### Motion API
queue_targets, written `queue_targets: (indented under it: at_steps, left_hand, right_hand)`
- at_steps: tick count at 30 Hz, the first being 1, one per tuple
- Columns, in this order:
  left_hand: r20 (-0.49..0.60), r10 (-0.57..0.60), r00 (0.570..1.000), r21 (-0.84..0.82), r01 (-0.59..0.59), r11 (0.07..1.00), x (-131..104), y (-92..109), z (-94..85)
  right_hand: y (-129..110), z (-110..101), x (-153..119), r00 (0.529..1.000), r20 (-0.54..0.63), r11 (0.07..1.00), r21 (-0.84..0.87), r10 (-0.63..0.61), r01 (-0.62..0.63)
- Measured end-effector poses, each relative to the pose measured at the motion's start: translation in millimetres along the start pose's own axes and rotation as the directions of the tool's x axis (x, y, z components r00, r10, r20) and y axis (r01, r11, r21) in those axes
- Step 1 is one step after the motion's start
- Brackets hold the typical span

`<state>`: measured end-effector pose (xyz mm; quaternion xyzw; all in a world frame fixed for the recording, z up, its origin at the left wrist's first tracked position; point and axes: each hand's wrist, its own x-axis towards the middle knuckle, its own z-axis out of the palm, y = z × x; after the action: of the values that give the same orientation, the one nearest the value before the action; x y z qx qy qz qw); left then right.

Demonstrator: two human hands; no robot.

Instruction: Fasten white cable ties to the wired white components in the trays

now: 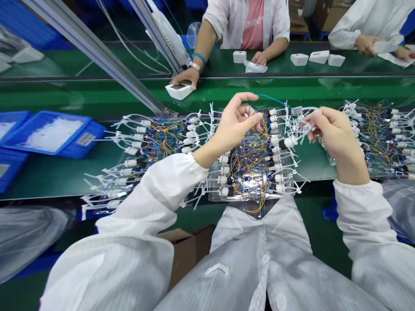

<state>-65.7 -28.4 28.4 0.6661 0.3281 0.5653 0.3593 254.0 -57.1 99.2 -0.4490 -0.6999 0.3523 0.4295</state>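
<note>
My left hand point(238, 116) is above the far side of the middle clear plastic tray point(217, 197), its fingers curled round the end of a thin blue wire point(272, 98). This wire arcs to the right towards a small grey-white part point(296, 111) beside my other hand. At the tray's far right corner, my right hand point(332, 129) pinches a white cable tie point(304, 125) between thumb and fingers; the exact grip is partly hidden. Below both hands, white cylindrical parts point(279, 178) with looped ties line the tray's sides, with tangled yellow and blue wires point(241, 162) between.
Similar wired bundles lie at left point(162, 138) and right point(372, 134). Blue bins point(82, 144) with white pieces stand far left. A metal post point(97, 52) slants across. Opposite, a co-worker's hand point(188, 77) touches a white device point(179, 91); another person's hands point(366, 44) work at right.
</note>
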Motion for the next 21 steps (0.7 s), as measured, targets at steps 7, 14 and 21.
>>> queue_targets:
  at_steps: [7, 14, 21]
  left_hand:
    - [0.032, -0.394, 0.918, -0.051, 0.395, 0.917, 35, -39, -8.6]
    - [-0.039, -0.354, 0.935, 0.047, 0.355, 0.934, 34, -50, -22.5]
    - [0.206, -0.344, 0.916, 0.164, 0.315, 0.935, 15, -38, -34.9]
  right_hand:
    - [44, 6, 70, 0.989, 0.064, 0.98, 0.137, 0.136, -0.144]
    - [109, 19, 79, 0.959, 0.188, 0.965, -0.194, 0.213, -0.176]
    - [129, 8, 72, 0.965, 0.259, 0.867, -0.489, 0.044, 0.092]
